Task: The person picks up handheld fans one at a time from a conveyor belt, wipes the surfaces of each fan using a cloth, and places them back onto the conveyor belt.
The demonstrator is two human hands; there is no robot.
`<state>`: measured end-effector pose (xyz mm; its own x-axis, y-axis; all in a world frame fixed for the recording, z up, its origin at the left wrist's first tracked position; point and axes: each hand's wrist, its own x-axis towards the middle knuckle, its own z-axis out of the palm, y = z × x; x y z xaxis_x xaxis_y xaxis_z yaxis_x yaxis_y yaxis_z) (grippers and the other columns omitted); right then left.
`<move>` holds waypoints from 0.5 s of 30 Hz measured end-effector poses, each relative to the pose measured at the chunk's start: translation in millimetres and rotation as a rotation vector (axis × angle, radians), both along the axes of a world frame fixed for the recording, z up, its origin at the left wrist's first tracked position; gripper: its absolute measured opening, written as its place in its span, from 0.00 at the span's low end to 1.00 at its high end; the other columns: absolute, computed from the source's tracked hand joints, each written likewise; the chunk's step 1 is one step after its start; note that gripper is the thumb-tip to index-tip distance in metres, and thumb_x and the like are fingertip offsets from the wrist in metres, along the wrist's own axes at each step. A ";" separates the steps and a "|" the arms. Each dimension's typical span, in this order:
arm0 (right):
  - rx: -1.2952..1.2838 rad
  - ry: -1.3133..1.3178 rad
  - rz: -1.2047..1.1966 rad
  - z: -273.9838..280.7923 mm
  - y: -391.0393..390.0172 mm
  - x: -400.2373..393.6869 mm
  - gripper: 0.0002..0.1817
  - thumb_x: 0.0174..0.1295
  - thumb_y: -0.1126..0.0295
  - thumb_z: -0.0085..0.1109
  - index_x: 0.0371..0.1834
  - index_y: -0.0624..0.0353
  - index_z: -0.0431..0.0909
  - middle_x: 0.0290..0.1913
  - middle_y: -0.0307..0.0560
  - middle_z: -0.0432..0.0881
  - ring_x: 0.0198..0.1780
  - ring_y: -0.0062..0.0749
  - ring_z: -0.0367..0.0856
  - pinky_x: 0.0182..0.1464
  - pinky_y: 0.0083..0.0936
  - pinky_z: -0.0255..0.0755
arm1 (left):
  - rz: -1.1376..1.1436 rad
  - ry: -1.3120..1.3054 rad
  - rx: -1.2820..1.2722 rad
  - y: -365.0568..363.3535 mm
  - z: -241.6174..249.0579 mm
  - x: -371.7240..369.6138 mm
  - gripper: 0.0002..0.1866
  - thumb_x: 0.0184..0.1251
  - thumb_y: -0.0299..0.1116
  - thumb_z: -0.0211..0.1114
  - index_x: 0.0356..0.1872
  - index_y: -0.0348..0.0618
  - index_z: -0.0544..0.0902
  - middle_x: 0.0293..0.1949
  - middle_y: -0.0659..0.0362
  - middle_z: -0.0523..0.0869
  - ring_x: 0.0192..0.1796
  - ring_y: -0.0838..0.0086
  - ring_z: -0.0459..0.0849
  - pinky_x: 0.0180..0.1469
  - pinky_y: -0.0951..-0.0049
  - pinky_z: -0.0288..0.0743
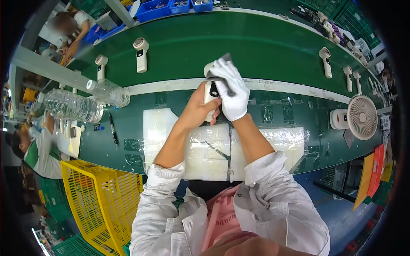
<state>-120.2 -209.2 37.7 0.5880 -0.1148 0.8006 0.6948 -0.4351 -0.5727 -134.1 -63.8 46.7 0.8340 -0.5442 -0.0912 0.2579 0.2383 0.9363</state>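
My bare left hand (198, 106) is wrapped round the body of a white handheld fan (210, 91), which has a dark oval panel on its front. On my right hand (232, 91) is a white glove, and its fingers press a grey cloth (221, 82) against the fan's head. Most of the fan's head is hidden by the cloth and glove. Both hands are above the near edge of the green belt, over a work surface with white foam sheets (200, 145) under clear tape.
More handheld fans (141, 55) lie on the green belt (256, 47) to both sides. Two plastic bottles (70, 106) and a black pen (113, 129) are on the left. A round fan (361, 117) stands right. A yellow crate (98, 205) is lower left. Two other people sit at the left.
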 end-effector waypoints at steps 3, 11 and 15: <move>-0.027 0.094 0.132 4.2 6.7 -14.5 0.12 0.64 0.75 0.60 0.49 0.64 0.87 0.54 0.53 0.88 0.63 0.50 0.82 0.73 0.43 0.65 | 0.021 -0.030 0.026 3.1 0.4 3.6 0.22 0.68 0.19 0.58 0.61 0.35 0.65 0.31 0.56 0.79 0.24 0.75 0.78 0.19 0.71 0.72; 0.874 0.761 0.630 -8.3 -8.2 -22.3 0.14 0.62 0.70 0.62 0.44 0.72 0.84 0.36 0.54 0.87 0.37 0.37 0.87 0.46 0.36 0.81 | 0.150 -0.120 0.148 7.9 -5.3 13.2 0.24 0.63 0.14 0.59 0.61 0.37 0.68 0.32 0.56 0.79 0.24 0.75 0.79 0.20 0.71 0.73; 1.305 0.629 0.913 -24.8 -12.5 -0.3 0.14 0.63 0.72 0.58 0.47 0.70 0.81 0.36 0.57 0.86 0.39 0.48 0.87 0.52 0.42 0.80 | 0.141 -0.015 0.030 14.6 1.5 13.9 0.25 0.63 0.17 0.60 0.62 0.39 0.68 0.35 0.54 0.79 0.24 0.74 0.79 0.19 0.71 0.73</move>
<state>-120.5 -221.6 12.9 0.9931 0.0717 0.0931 -0.0209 0.8872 -0.4608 -120.2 -49.2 48.2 0.9034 -0.4187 -0.0929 0.2101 0.2431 0.9470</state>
